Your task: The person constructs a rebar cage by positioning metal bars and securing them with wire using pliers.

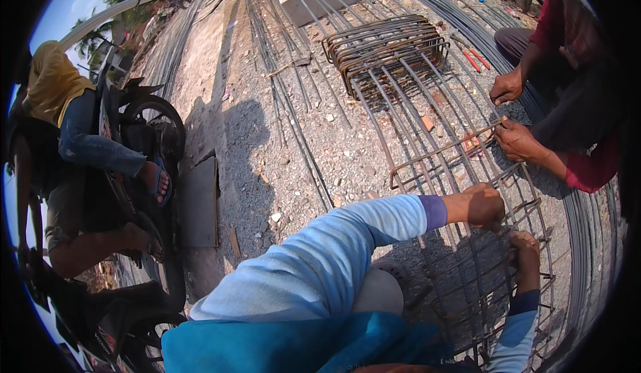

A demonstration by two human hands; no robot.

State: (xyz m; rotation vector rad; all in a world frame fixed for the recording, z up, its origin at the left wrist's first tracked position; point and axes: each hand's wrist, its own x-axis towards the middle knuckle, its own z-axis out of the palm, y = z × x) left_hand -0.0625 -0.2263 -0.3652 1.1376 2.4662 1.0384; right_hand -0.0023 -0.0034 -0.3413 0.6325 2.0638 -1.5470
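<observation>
- The fingertips of the left hand [482,206] curl around a bar of the rebar cage [467,172], so the grip itself is hidden.
- The right hand [525,247] shows only its back; whatever the fingers pinch cannot be told.
- The cage's lower end runs off the picture's dark rim.
- The co-worker in the red sleeve [591,166] is cut off at the right edge.
- Whether the co-worker's hand [517,139] holds a tool is too small to tell.

Rusted steel on loose gravel
Rebar cage [467,172]: ribbed steel, matt, brown with rust. Stacked stirrups [387,49]: same rusted metal. Ground [294,166]: rough grey crushed gravel. Sleeve [334,253]: light-blue matt cloth, purple knit cuff.
</observation>
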